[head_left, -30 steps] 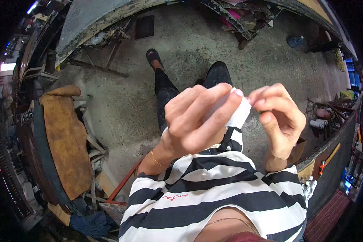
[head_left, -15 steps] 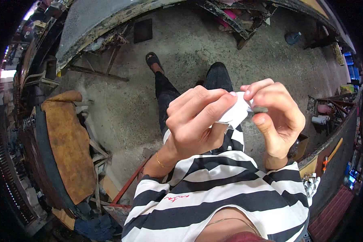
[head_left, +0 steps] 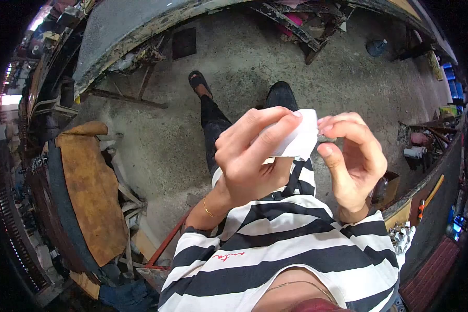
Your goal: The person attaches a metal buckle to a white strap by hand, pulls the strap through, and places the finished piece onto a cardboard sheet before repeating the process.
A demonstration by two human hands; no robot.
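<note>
In the middle of the head view, my left hand (head_left: 257,151) pinches a folded white piece of thin sheet (head_left: 301,134) between thumb and fingers. Its free end sticks out to the right, beyond the fingertips. My right hand (head_left: 356,161) is curled, with a small grey lump (head_left: 325,139) between thumb and fingertips. The lump sits right at the edge of the white piece. Both hands are raised in front of the striped shirt (head_left: 275,239).
A large worktable (head_left: 135,36) spans the far left. On the left, a brown hide (head_left: 91,197) drapes over a stand. To the right is a dark bench (head_left: 431,192) with an orange-handled tool (head_left: 421,210). A blue container (head_left: 376,48) stands on the concrete floor (head_left: 234,57).
My right hand has moved slightly left and closed around the grey lump, bringing it up to the white piece. The white piece has turned and shows more of its flat face.
</note>
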